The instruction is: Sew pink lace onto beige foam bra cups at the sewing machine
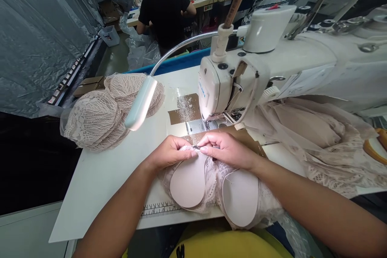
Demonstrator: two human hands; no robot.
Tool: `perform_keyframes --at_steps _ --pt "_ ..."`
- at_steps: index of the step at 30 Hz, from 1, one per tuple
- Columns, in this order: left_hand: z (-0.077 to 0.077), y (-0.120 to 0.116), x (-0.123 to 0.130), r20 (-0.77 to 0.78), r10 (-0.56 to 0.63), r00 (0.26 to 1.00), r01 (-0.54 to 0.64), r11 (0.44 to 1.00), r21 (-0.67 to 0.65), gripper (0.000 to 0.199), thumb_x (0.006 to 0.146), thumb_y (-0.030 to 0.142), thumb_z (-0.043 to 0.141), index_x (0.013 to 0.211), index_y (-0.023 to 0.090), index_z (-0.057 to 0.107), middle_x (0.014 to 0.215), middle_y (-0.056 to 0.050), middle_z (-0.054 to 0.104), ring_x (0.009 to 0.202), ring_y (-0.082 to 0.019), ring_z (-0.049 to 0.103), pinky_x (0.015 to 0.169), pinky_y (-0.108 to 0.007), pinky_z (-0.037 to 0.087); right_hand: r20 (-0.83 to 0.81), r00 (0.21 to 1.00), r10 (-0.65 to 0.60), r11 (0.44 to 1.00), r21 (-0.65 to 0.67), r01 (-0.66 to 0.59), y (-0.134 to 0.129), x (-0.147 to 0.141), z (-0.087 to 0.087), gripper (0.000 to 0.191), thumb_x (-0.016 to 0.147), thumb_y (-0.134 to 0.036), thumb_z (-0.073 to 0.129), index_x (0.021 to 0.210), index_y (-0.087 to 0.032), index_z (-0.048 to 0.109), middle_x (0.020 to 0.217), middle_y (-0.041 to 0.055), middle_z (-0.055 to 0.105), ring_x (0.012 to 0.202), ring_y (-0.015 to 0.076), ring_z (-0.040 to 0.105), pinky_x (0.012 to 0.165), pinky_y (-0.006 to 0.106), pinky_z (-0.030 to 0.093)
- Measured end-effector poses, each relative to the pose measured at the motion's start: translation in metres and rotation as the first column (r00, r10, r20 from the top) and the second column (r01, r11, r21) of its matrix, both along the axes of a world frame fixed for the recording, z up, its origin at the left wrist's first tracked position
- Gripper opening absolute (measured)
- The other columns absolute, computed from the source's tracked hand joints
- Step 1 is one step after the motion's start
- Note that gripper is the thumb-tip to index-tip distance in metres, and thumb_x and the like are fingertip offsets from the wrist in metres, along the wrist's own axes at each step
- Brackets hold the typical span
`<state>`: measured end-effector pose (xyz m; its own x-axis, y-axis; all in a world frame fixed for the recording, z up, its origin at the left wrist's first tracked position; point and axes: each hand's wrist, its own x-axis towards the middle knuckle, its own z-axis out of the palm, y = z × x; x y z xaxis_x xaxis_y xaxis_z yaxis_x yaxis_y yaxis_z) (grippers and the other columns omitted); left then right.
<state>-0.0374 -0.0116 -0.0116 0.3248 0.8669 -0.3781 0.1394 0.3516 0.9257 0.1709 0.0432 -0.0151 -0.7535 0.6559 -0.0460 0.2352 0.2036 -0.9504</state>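
Note:
A pale pink lace bra (213,181) with two smooth padded cups lies over the table edge nearest me. My left hand (173,152) pinches the lace at the top of the left cup between thumb and fingers. Against it, my right hand (226,150) is closed on the same edge, its fingertips almost touching the left ones. A small dark, shiny piece shows between the fingertips, too little of it to name. Just beyond both hands stands the white sewing machine (211,84), its needle area apart from the bra.
Stacked lace cups (93,119) lie at the left, under a lit gooseneck lamp (140,105). More lace fabric (314,129) and orange-handled scissors (376,147) are at the right. A ruler strip (163,209) runs along the front edge. A person in black (165,12) sits beyond.

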Motion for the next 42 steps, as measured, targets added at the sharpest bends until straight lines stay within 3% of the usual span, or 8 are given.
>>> perform_keyframes --at_steps 11,17,23,28,30,33,37,42 --pt "0.0 -0.004 0.003 0.042 -0.028 0.999 0.024 0.996 0.085 0.042 0.069 0.042 0.073 0.055 0.013 0.046 0.057 0.006 0.029 0.054 -0.006 0.023 0.05 -0.023 0.015 -0.062 0.998 0.003 0.997 -0.078 -0.008 -0.006 -0.002 -0.007 0.027 0.081 -0.04 0.061 0.09 -0.014 0.063 0.064 -0.0027 0.052 0.054 0.0087 0.046 0.049 0.021 0.039" --pt "0.001 -0.006 0.004 0.059 -0.01 0.998 0.006 0.998 0.057 0.04 0.068 0.042 0.073 0.057 0.011 0.051 0.055 0.005 0.034 0.052 -0.006 0.029 0.049 -0.021 0.02 -0.095 0.995 -0.022 1.0 0.008 0.023 -0.008 -0.007 -0.005 0.026 0.082 -0.04 0.06 0.084 -0.014 0.064 0.072 0.002 0.059 0.067 0.0131 0.053 0.06 0.027 0.044" --pt "0.0 -0.005 0.001 0.074 0.015 0.997 -0.016 1.0 0.01 0.032 0.069 0.038 0.075 0.069 0.008 0.063 0.06 0.001 0.049 0.055 -0.008 0.042 0.053 -0.022 0.034 -0.026 0.996 -0.084 0.982 -0.171 0.078 -0.005 -0.005 0.006 0.027 0.082 -0.042 0.056 0.087 -0.016 0.058 0.061 -0.0035 0.051 0.051 0.0104 0.048 0.048 0.024 0.04" --pt "0.0 -0.005 -0.002 0.082 0.026 0.996 -0.025 1.0 -0.009 0.034 0.068 0.039 0.075 0.08 0.009 0.07 0.075 -0.006 0.062 0.066 -0.014 0.056 0.062 -0.026 0.045 0.3 0.953 -0.029 0.998 0.054 0.014 0.002 0.036 0.029 0.039 0.08 -0.051 0.058 0.104 -0.021 0.06 0.073 0.0 0.059 0.062 0.0142 0.053 0.055 0.026 0.038" --pt "0.0 -0.005 -0.003 0.069 0.027 0.997 -0.028 1.0 0.011 0.034 0.068 0.041 0.075 0.081 0.009 0.07 0.081 -0.008 0.064 0.071 -0.016 0.058 0.064 -0.027 0.046 0.417 0.905 -0.083 0.986 0.164 0.015 -0.001 0.06 0.031 0.041 0.075 -0.054 0.062 0.099 -0.021 0.063 0.089 0.0048 0.064 0.073 0.0189 0.057 0.058 0.027 0.04" --pt "0.001 -0.006 -0.002 0.09 -0.016 0.996 0.014 1.0 0.022 0.035 0.072 0.042 0.071 0.087 0.011 0.068 0.084 -0.008 0.064 0.074 -0.016 0.058 0.065 -0.026 0.046 0.548 0.827 -0.126 0.976 0.218 0.004 -0.015 0.085 0.024 0.034 0.074 -0.051 0.063 0.09 -0.021 0.063 0.083 0.0047 0.065 0.069 0.0198 0.057 0.055 0.027 0.037" --pt "0.009 -0.01 0.001 -0.017 -0.16 0.987 0.161 0.984 0.073 0.029 0.069 0.037 0.073 0.082 0.012 0.063 0.076 -0.002 0.059 0.066 -0.013 0.054 0.058 -0.022 0.041 0.549 0.831 -0.088 0.961 0.268 -0.075 -0.035 0.086 0.016 0.026 0.085 -0.042 0.05 0.071 -0.02 0.055 0.07 0.0026 0.06 0.066 0.0189 0.055 0.058 0.028 0.036" --pt "0.025 -0.02 0.001 -0.278 -0.252 0.927 0.295 0.947 0.124 0.036 0.072 0.036 0.065 0.054 0.017 0.041 0.051 0.006 0.034 0.048 -0.007 0.029 0.044 -0.022 0.021 0.391 0.919 -0.054 0.901 0.417 -0.125 -0.04 0.061 0.027 0.032 0.093 -0.039 0.037 0.072 -0.02 0.053 0.082 0.0062 0.06 0.075 0.0203 0.055 0.066 0.031 0.041"
